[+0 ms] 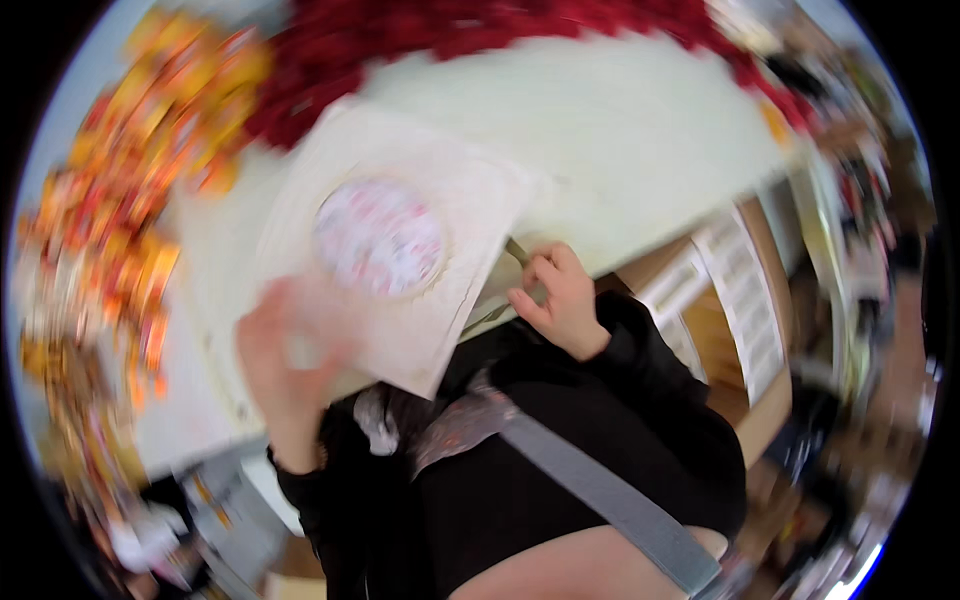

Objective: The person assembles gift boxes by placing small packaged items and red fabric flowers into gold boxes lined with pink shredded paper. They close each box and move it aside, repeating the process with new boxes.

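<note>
A pale flat board (480,199) lies at an angle on the light worktop, its near corner past the table's edge. Set in its middle is a round disc patterned in pink and white (380,236). Over the board's left side hovers my left hand (296,352), blurred, fingers apart, with nothing visible in it. By the board's right edge is my right hand (559,300), fingers curled, close to a thin dark strip-like object (516,252); whether the fingers grip it cannot be told.
Dark red bundled pieces (465,30) line the far side of the worktop (637,150). Orange and yellow packets (172,97) are heaped at the left. A cardboard box (776,300) holding white trays (739,277) stands below the table at the right.
</note>
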Available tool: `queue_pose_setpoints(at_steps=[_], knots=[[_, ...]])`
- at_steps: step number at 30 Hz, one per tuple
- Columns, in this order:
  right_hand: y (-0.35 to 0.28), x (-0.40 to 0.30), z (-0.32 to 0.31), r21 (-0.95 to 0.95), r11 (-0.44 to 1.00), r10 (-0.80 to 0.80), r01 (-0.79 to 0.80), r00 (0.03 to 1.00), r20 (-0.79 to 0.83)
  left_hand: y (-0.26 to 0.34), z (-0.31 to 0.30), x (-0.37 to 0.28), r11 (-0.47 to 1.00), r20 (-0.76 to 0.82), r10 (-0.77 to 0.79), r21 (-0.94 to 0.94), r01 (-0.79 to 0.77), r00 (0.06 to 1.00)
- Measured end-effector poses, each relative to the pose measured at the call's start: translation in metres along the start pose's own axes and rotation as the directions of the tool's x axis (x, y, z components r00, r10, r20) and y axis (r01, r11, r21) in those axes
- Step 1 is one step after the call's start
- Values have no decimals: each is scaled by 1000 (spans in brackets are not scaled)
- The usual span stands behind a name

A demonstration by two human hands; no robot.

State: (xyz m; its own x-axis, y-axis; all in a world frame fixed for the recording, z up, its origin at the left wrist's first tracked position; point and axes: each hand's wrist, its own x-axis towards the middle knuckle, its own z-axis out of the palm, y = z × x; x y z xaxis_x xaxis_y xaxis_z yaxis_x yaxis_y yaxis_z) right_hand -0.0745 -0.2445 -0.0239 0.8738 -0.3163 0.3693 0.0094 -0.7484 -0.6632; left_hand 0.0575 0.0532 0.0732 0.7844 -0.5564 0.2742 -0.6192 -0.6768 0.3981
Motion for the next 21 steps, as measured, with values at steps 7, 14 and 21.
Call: queue_pose_setpoints(at_steps=[7,14,21], knots=[[21,-81,-61,855,256,703,-452,694,156,74,89,39,850,367,-3,-489,196,930],[2,-157,-259,891,367,891,-267,377,-254,197,160,56,585,613,589,-773,246,526],[131,-267,-320,-83,55,766,-995,95,-635,174,190,69,676,475,410,-731,90,778]])
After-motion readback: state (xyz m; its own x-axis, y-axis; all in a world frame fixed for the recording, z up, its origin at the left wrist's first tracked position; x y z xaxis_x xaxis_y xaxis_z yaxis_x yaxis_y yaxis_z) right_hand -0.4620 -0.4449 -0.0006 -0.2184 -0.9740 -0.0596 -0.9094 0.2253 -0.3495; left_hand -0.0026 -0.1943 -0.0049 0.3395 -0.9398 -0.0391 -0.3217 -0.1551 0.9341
